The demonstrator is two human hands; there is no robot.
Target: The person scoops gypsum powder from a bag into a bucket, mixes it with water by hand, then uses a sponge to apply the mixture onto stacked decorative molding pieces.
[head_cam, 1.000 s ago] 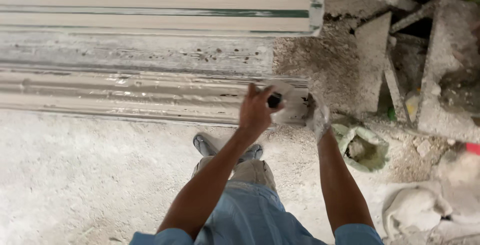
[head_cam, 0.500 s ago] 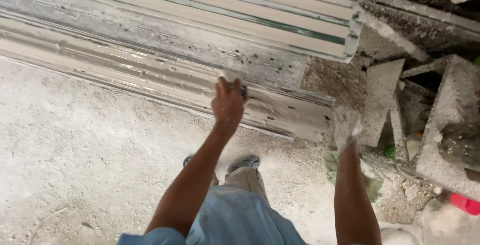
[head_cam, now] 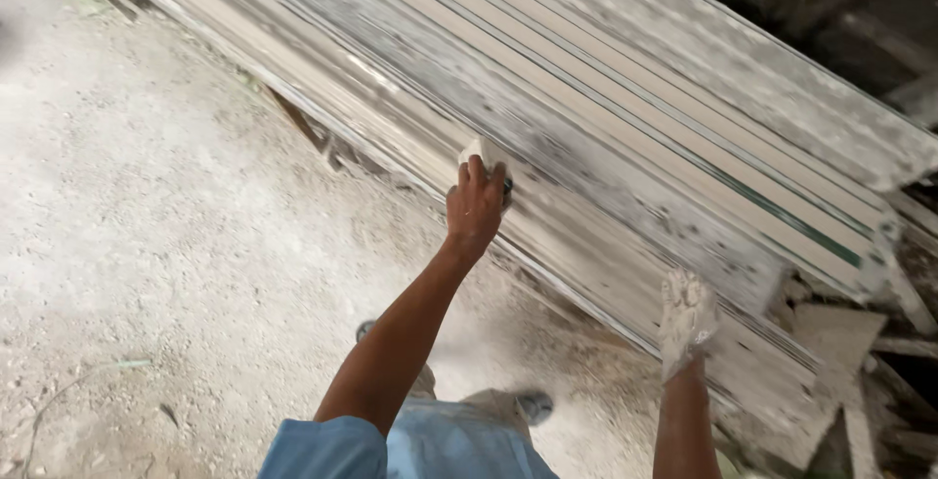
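Note:
My left hand (head_cam: 476,207) grips a small pale block (head_cam: 485,154) and presses it against the edge of a long stack of dusty white plaster boards (head_cam: 625,137) that runs from upper left to lower right. My right hand (head_cam: 687,323), coated in white plaster, rests flat against the side of the same stack further right. Both my forearms reach up from the bottom of the view, above my light blue trousers.
A dusty, gritty concrete floor (head_cam: 166,274) fills the left side. Broken plaster slabs and rubble (head_cam: 860,381) lie at the lower right beyond the end of the stack. My shoe (head_cam: 534,406) stands on the floor below the boards.
The view has swung left and the stack now looks slanted. My left hand has slid left along the boards' edge with the block. My right hand stays against the stack.

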